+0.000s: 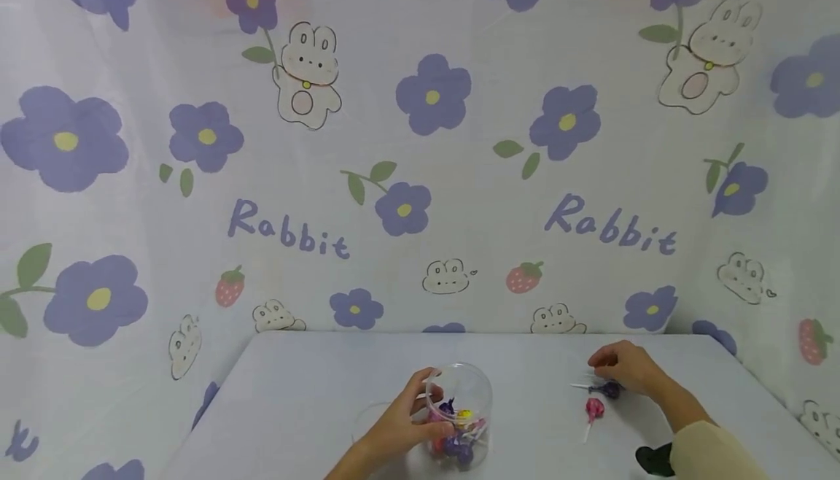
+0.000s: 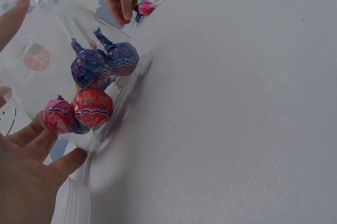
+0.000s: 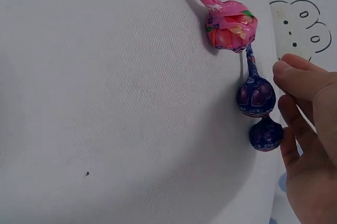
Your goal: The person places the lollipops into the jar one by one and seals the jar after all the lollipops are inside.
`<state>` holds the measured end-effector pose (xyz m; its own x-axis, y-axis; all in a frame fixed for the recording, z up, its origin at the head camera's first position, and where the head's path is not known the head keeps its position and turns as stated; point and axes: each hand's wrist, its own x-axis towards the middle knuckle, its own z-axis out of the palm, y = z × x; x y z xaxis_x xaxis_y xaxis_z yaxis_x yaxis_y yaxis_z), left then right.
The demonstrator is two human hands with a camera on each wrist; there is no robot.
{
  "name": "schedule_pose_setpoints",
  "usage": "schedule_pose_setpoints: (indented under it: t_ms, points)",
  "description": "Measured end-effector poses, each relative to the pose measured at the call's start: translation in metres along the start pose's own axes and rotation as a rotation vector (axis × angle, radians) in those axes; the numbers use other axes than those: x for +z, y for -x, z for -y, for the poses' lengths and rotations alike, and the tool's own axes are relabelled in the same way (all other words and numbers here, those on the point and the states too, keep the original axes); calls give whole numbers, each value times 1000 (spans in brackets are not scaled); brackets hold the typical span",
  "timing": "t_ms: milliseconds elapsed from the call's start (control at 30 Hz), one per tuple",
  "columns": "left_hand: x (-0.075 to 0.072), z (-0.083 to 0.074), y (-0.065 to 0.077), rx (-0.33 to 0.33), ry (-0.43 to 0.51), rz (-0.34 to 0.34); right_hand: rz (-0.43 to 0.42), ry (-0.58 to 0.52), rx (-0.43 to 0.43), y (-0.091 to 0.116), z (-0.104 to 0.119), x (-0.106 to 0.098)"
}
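My left hand [image 1: 402, 422] grips a clear plastic jar [image 1: 477, 381], its fingers and thumb around the side. The jar has no lid on, and several wrapped lollipops [image 1: 463, 452] lie at its bottom, purple, red, pink and yellow. In the left wrist view, two purple lollipops [image 2: 89, 67] rest above a red one [image 2: 93, 108]. Over on the right of the table, my right hand [image 1: 631, 368] is beside two purple lollipops [image 3: 256, 97], its thumb and fingers apart with nothing seen between them. Nearer lies a pink lollipop [image 1: 595, 410] with its white stick toward me.
A clear round lid [image 1: 367, 413] lies on the white table [image 1: 525, 363], partly hidden behind my left arm. Behind the table hangs a curtain [image 1: 472, 173] printed with flowers and rabbits. A dark green piece [image 1: 655, 459] shows at my right sleeve.
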<state>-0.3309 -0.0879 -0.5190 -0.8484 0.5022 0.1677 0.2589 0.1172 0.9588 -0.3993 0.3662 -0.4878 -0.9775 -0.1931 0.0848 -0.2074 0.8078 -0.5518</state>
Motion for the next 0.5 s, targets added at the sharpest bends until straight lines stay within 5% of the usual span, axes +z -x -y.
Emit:
schedule_pose_setpoints:
  t_ms: [500]
  points:
    - [-2,-1,1,14,-23,10,-5,28,20,-14,-6,20]
